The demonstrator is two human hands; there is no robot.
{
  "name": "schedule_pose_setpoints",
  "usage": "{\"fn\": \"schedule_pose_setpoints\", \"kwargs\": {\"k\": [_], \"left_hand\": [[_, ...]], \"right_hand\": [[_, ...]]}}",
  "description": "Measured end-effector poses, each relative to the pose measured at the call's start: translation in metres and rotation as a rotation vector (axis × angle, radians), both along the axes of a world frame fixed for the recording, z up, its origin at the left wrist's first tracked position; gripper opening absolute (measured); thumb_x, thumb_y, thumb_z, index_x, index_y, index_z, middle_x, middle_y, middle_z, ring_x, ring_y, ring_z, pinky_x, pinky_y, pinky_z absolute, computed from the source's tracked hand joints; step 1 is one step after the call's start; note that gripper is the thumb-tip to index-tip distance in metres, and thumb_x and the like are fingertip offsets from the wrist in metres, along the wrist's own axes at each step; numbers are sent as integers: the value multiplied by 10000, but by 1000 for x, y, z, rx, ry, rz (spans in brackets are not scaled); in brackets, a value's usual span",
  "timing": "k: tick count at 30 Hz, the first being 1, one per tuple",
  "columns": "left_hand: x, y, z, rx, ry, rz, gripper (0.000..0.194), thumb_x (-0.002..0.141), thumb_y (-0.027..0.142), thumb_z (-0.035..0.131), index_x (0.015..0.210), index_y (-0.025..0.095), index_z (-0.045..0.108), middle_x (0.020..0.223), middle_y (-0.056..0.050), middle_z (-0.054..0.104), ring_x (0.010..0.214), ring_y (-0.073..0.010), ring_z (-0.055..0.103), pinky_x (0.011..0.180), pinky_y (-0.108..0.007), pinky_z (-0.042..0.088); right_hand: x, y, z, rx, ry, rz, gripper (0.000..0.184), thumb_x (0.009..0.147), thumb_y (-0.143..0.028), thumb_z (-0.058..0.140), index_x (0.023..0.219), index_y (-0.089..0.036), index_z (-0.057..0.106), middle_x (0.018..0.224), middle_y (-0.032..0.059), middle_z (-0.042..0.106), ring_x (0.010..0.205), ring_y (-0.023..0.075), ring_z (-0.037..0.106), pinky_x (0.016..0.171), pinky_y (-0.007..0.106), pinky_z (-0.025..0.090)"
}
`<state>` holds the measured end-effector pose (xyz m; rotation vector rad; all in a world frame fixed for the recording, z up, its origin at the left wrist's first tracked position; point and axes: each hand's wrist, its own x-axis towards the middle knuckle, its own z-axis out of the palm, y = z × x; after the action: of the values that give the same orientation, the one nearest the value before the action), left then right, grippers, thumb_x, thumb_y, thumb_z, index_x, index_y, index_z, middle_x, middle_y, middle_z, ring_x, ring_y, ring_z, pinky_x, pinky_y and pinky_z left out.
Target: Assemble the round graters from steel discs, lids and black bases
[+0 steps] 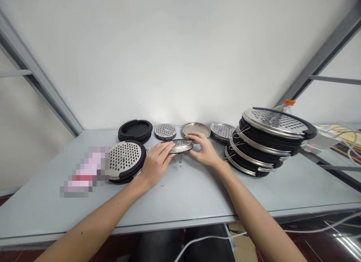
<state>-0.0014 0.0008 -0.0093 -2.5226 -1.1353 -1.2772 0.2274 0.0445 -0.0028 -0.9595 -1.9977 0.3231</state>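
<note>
Both hands grip one round perforated steel disc [180, 145] held just above the grey table [197, 194], tilted slightly. My left hand [156, 162] closes on its left edge; my right hand [203, 150] closes on its right edge. A thin wire clip [179, 162] hangs below the disc. Left of my left hand lies a black-rimmed perforated plate [125, 160].
Along the wall sit a black ring stack [135, 130], a small perforated disc [165, 131], a plain steel dish [196, 129] and another perforated disc [222, 131]. A leaning pile of black-and-steel plates [267, 141] stands right. A blurred pink object [84, 171] lies left. Cables [338, 136] run far right.
</note>
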Motion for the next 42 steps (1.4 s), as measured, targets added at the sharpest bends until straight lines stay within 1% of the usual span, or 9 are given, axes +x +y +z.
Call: {"fn": "schedule_pose_setpoints", "kwargs": {"k": [3,7,9,13,17,24,30,35,42], "left_hand": [[0,0,0,-1,-18,8,334,950,240,478,1283,219,485,1230,-73,606,1143,-213,562,994,-404,452],[0,-1,1,-4,-14,10,324,950,235,478,1273,213,496,1226,-73,608,1137,-212,563,994,-402,450],[1,-2,1,5,-1,6,324,945,233,489,1268,207,501,1225,-75,608,1135,-211,563,996,-402,449],[1,-2,1,21,7,-7,330,937,224,507,1266,198,502,1215,-76,616,1137,-207,562,1000,-400,447],[2,-3,1,15,7,-4,324,936,228,509,1260,207,509,1210,-74,620,1131,-212,565,993,-411,450],[3,-4,1,8,12,-16,305,934,232,512,1238,210,529,1188,-72,631,1118,-216,575,983,-417,459],[3,-4,1,7,21,-17,302,930,227,518,1231,203,533,1187,-72,632,1118,-214,573,986,-414,457],[4,-4,1,10,20,-10,303,929,232,516,1231,211,539,1180,-71,638,1109,-214,584,979,-413,467],[4,-5,2,7,26,-18,302,928,232,514,1227,214,546,1170,-76,643,1094,-220,595,966,-420,476]], "right_hand": [[6,1,3,3,67,10,489,668,-122,571,1135,-248,634,1226,81,569,1120,264,520,954,421,428],[4,2,3,-48,280,-31,463,680,-72,476,1084,-237,629,1115,57,611,823,181,573,763,344,480],[2,2,3,-91,371,-28,408,716,-90,485,1072,-233,623,1089,50,625,762,159,565,734,325,475],[-1,3,4,-187,504,12,338,757,-162,551,1081,-231,618,1078,52,632,755,145,571,738,309,475],[0,3,5,-243,562,8,342,747,-222,611,1088,-237,622,1059,50,634,726,139,568,705,295,473],[0,3,5,-260,599,22,369,735,-243,647,1103,-244,617,1050,47,629,723,137,574,723,296,477],[0,3,6,-270,595,17,383,728,-249,657,1109,-243,615,1058,54,633,724,145,581,687,293,476],[-1,2,7,-243,587,39,366,746,-242,643,1111,-251,619,1063,48,630,730,140,569,713,296,477],[-2,0,9,-255,601,16,372,724,-261,663,1095,-248,635,1063,51,641,733,150,569,734,314,475]]}}
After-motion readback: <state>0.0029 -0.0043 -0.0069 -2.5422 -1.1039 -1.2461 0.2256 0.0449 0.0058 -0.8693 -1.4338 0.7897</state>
